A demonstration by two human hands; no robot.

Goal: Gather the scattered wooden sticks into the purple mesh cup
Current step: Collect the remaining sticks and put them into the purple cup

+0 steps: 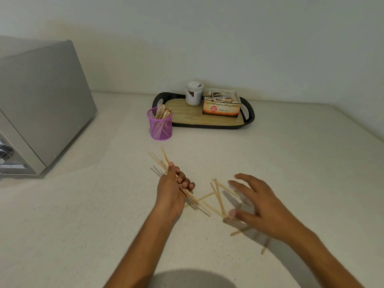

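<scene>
The purple mesh cup stands upright on the pale counter beside a tray, with several wooden sticks inside it. My left hand grips a bundle of wooden sticks that fan out past my fingers toward the cup. Several loose wooden sticks lie crossed on the counter between my hands. My right hand hovers over them with fingers spread, blurred by motion. More sticks lie partly under that hand and near my right forearm.
A black-rimmed tray with a wooden base holds a white jar and a tea box behind the cup. A grey appliance fills the left side. The wall corner closes the counter at the back and right.
</scene>
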